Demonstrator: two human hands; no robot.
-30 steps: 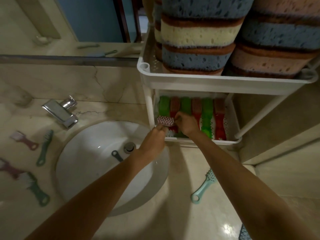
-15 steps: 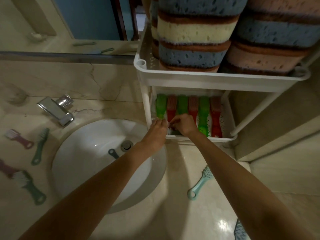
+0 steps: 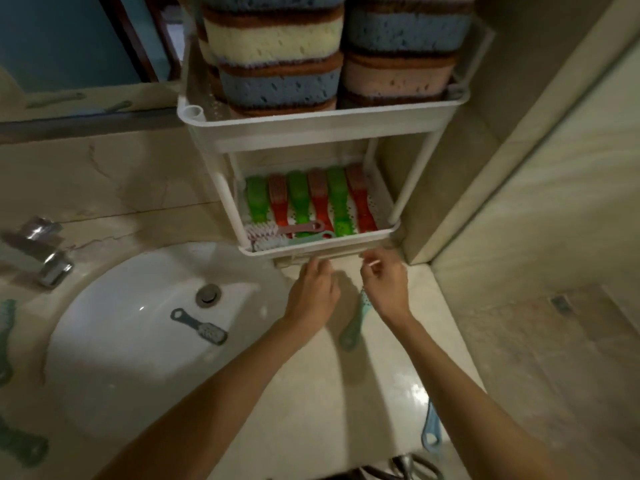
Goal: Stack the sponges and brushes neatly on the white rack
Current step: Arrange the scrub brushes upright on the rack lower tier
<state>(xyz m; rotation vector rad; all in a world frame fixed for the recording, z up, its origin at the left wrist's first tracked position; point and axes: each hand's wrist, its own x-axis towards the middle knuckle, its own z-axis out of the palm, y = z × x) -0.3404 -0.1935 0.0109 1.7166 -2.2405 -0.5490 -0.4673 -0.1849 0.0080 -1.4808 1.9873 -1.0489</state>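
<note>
Brushes (image 3: 298,199) lie in a red-and-green row on the lower tier of the white rack (image 3: 311,126), sponges (image 3: 280,81) stacked above. My left grip (image 3: 313,292) and right grip (image 3: 386,289) hover just before its front rim — fingers loosely curled, holding nothing — over a teal brush (image 3: 349,334) on the bench (image 3: 346,410).

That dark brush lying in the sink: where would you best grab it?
By its narrow handle, from above. The grey-blue brush lies flat in the white sink, loop end toward the drain, wider head lower right, so the slim neck is free for a thumb-and-finger pinch. The empty left hand looks nearer.
</note>
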